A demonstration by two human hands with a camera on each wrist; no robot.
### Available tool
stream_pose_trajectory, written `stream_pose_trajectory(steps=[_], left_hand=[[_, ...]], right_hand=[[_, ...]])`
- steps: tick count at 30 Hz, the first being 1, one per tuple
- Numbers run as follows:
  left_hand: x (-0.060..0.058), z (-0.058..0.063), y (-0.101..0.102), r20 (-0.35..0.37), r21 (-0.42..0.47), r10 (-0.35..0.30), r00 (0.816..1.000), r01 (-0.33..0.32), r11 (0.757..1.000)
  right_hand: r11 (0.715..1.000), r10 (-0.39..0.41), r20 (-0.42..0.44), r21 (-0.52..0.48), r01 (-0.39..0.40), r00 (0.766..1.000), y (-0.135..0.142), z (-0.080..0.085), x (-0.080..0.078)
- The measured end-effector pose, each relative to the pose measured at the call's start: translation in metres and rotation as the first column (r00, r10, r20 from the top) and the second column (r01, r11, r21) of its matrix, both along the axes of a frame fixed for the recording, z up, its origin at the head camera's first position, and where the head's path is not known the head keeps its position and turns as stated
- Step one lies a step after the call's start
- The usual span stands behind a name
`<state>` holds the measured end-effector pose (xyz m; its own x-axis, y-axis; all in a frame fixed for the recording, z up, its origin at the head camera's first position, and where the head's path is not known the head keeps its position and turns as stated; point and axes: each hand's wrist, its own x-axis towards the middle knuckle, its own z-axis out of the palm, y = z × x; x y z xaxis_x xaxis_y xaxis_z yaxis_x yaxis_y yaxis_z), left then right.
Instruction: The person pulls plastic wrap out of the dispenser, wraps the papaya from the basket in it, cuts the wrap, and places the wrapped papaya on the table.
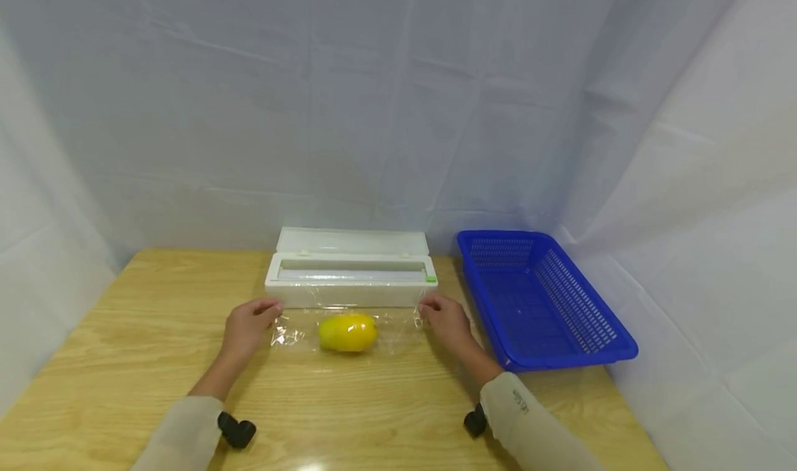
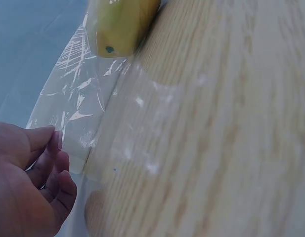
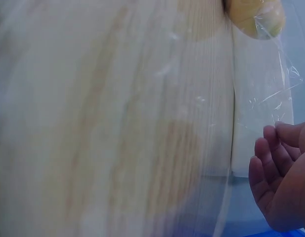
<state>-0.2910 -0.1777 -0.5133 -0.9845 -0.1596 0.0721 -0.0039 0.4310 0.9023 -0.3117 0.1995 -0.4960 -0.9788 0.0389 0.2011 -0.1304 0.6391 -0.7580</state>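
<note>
A yellow oval fruit [image 1: 347, 333] with a greenish end lies on the table in the head view, under or behind a sheet of clear cling film [image 1: 398, 329]. My left hand [image 1: 245, 324] pinches the film at its left corner between thumb and forefinger, and the left wrist view shows the other fingers loosely bent. On the opposite side, my right hand [image 1: 450, 326] pinches the right corner in the same way. Taut, shiny creases run through the film [image 2: 78, 106] toward the fruit. Just behind both hands stands a white cling film dispenser [image 1: 351, 295], lid raised, a roll inside.
To the right, a blue perforated plastic basket [image 1: 510, 319] stands close to my right forearm. The wooden table [image 1: 324, 416] meets pale sheeting [image 1: 349, 111] at the back and sides. Small black devices [image 1: 236, 431] are worn at both wrists.
</note>
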Motion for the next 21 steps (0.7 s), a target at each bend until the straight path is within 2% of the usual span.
stream_pose_trajectory(steps=[7, 13, 21], left_hand=[[0.000, -0.001, 0.002, -0.010, 0.025, 0.027, 1.000, -0.027, 0.999], [-0.002, 0.000, 0.002, -0.014, -0.016, 0.059, 0.998, -0.059, 0.998], [-0.004, -0.001, 0.002, 0.002, -0.094, 0.018, 1.000, -0.018, 0.995]], right_hand=[[0.999, 0.006, 0.014, -0.048, -0.005, 1.000, -0.001, -0.005, -0.003], [0.995, 0.026, 0.036, -0.101, -0.022, 0.999, -0.002, -0.008, -0.007], [0.994, 0.056, 0.074, -0.098, -0.049, 0.996, -0.001, -0.011, -0.013]])
